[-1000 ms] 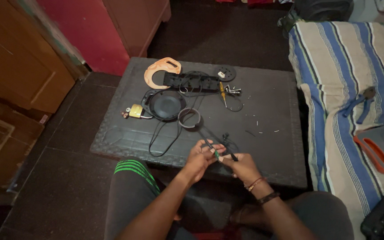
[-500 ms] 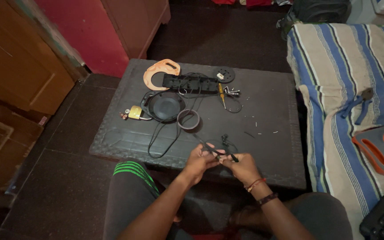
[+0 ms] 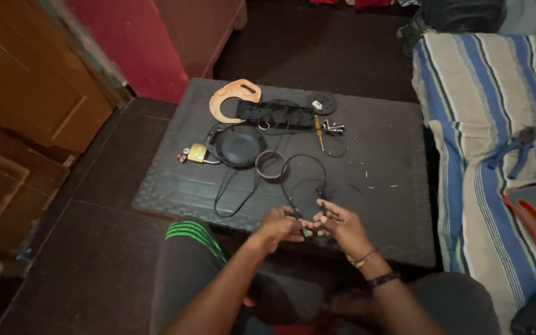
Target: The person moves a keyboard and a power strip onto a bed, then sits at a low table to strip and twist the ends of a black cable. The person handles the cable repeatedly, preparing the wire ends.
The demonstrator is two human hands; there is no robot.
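Black thin cable (image 3: 293,180), now arched higher than before; left hand (image 3: 278,224) and right hand (image 3: 337,224) both pinching its ends.

The small part (image 3: 306,232) between both hands (dark, blurred) is unidentifiable.

My low dark bench (image 3: 392,155) carries an orange curved piece (image 3: 231,99) at the far edge, a black strip (image 3: 274,113) beside it, a small round disc (image 3: 322,102), a yellow-handled screwdriver (image 3: 319,131), a black round pad (image 3: 239,146), a brass padlock (image 3: 196,153), a dark ring (image 3: 271,165) and looping black wires (image 3: 237,192).
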